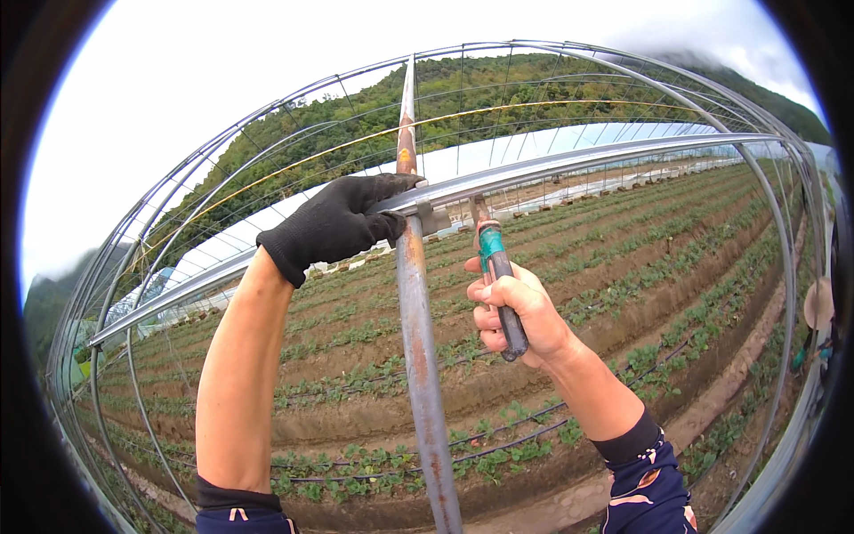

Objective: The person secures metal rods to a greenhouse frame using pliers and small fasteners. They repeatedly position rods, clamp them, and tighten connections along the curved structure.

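Pliers (498,289) sit in our right hand, up by the metal frame.

We hold the pliers in our bare right hand (516,316), with the fingers curled tight around the dark and green handles. The tip points up at a small clamp (433,216) where the rusty pole (418,356) meets the long silver bar (569,165). We cannot tell if the tip touches the clamp. Our left hand (334,224) wears a black glove, and its fingers are pressed together and wrapped over the bar, right beside the pole. Behind the frame we see rows of small green plants (498,458) in brown dirt, thin black hoses along the rows, and green hills (498,89) far away.
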Tool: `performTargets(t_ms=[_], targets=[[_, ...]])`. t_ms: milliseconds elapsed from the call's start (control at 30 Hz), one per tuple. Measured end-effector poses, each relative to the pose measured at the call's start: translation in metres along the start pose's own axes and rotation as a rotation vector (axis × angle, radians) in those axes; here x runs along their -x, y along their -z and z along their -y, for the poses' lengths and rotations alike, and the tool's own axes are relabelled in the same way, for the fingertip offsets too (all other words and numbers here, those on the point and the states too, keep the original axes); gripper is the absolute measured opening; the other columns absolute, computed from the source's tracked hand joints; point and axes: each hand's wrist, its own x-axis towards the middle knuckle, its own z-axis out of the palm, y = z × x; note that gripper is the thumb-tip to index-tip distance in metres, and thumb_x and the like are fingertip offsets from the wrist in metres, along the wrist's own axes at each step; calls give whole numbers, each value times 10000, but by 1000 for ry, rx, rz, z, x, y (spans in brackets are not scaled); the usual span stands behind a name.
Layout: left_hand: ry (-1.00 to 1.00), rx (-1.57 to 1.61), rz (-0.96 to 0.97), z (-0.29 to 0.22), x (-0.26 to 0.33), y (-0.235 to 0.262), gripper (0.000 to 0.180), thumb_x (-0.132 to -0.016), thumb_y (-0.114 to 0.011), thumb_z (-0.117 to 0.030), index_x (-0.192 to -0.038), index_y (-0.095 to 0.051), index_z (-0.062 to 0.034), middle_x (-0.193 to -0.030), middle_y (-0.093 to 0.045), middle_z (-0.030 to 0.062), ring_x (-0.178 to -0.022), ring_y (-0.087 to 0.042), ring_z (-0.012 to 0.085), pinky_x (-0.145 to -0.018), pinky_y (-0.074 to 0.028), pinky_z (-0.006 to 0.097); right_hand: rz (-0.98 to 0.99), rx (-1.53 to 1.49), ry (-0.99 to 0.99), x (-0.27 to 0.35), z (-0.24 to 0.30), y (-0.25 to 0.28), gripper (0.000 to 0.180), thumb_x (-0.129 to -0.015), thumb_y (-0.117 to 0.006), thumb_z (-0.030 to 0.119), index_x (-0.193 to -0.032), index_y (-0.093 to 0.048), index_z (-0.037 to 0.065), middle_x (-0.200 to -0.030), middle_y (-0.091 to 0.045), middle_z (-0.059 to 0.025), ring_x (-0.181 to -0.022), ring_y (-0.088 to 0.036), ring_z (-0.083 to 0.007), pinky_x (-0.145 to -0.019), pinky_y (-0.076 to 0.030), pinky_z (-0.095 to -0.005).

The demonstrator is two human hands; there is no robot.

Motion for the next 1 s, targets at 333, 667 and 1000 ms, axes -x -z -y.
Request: performTargets(t_ms=[333, 667, 1000], targets=[[-177, -1, -32, 47, -16, 4, 737, -817, -737, -369, -1374, -404, -20, -1227, -573, 120, -1057, -535, 167, -915, -449, 313, -187, 1288, 152, 17, 21, 61, 693, -622, -647, 172, -1246, -451, -58, -762, -523, -86, -691, -527, -188, -639, -453, -332], [-156, -297, -206, 37, -13, -2, 741, -847, -694, -153, -1460, -283, -84, -1169, -611, 229, -1020, -618, 282, -881, -471, 393, -10, 1927, 752, 52, 119, 0, 743, -617, -590, 86, -1347, -459, 47, -847, -558, -148, -662, -565, -287, -615, -469, -363], [-100, -402, -172, 15, -7, -4, 877, -810, -676, -355, -1505, -184, -147, -1066, -651, 228, -990, -633, 368, -861, -478, 428, -213, 2662, 4, -22, 179, -133, 684, -633, -579, 199, -1288, -516, 11, -768, -598, -175, -703, -575, -307, -672, -460, -410]])
